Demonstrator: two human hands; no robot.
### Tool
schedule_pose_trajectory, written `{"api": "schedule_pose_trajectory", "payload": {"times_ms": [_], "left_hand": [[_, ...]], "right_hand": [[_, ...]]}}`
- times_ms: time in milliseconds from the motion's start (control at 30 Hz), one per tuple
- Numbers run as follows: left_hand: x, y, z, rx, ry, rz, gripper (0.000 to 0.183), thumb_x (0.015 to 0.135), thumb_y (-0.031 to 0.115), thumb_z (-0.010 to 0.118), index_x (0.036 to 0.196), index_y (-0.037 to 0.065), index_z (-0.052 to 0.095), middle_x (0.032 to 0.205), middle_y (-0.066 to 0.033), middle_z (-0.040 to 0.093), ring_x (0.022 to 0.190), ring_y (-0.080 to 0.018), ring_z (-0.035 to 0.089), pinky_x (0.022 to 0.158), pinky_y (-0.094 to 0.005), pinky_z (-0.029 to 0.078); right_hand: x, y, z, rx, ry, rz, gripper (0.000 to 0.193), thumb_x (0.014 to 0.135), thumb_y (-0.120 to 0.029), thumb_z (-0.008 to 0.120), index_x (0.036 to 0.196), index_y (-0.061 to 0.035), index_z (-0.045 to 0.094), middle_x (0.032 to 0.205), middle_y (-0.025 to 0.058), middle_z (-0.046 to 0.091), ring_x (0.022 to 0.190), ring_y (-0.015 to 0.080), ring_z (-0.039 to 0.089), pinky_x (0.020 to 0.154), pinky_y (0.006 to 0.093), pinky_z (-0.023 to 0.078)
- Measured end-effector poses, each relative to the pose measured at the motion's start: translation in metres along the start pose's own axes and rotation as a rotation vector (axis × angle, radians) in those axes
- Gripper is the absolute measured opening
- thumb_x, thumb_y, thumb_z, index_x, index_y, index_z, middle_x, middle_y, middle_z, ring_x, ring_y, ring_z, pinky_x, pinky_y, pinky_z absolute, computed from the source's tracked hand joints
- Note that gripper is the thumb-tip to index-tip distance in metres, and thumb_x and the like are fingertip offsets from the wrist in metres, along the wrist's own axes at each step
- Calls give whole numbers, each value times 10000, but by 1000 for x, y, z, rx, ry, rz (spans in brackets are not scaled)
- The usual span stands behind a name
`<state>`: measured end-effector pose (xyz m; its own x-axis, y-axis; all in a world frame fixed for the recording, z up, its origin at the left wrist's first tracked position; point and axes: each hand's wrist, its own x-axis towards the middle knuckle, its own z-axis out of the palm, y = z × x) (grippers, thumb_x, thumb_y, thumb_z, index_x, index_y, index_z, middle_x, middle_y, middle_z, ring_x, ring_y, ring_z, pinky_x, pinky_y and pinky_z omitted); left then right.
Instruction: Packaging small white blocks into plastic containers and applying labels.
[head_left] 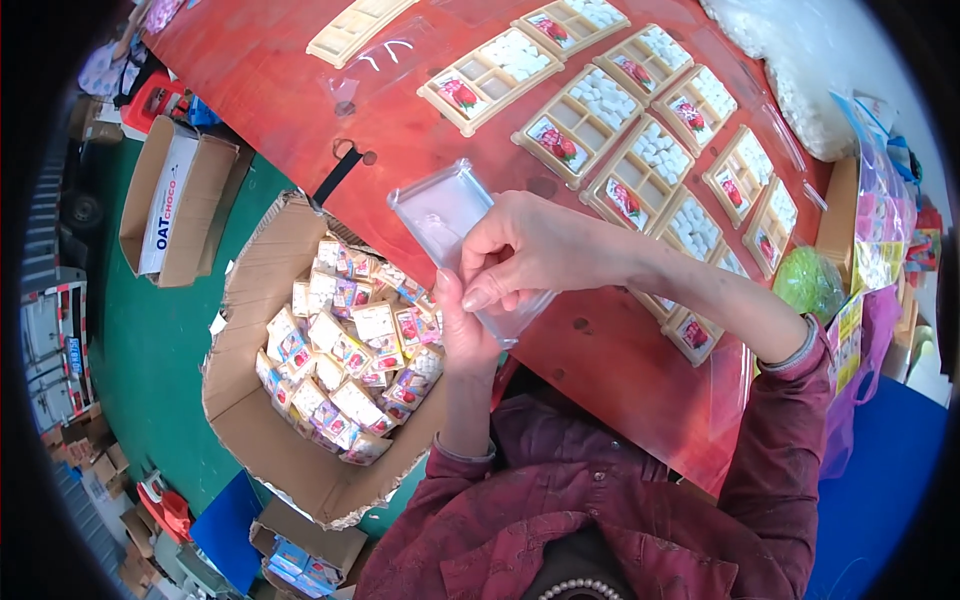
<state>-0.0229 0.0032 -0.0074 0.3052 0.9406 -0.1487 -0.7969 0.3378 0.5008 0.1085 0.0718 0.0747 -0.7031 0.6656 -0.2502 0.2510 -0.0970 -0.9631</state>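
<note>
Fingers of my right hand (530, 245) are pinching narrowly by my left thumb; whether they are gripping anything thin, I cannot tell. My left hand (468, 335) is apparently steadying the clear plastic case (440, 215) over the near edge of the red worktop (270, 110). I am probably working at its side, which is calling for a firm left hold. Its long axis is running upper left to lower right, the far end pointing away and leftward. Beyond, cream trays (489, 82) are lying in rows; leftward, a carton (240, 350) is holding packs (355, 350).
</note>
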Motion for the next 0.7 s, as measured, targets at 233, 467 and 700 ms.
{"api": "schedule_pose_trajectory", "payload": {"times_ms": [233,467,700], "left_hand": [[3,0,-8,240,-4,-9,822,787,717,415,1061,-55,488,698,-69,495,695,-157,511,686,-278,438],[-4,-1,-3,-70,149,67,723,843,586,473,1231,-21,425,1138,-145,533,1040,-243,531,912,-368,434],[-35,48,-14,49,292,235,721,831,501,556,1367,91,301,1333,-115,423,1154,-294,477,990,-478,376]], "right_hand": [[-4,10,1,249,-74,97,169,816,-150,608,739,0,610,636,37,587,576,85,544,526,236,443],[-8,5,24,-275,156,-212,105,785,-36,500,709,3,438,582,119,469,531,197,486,510,330,363],[11,-38,11,-611,471,-278,88,669,-56,568,616,13,552,664,216,578,664,388,585,554,458,444]]}}
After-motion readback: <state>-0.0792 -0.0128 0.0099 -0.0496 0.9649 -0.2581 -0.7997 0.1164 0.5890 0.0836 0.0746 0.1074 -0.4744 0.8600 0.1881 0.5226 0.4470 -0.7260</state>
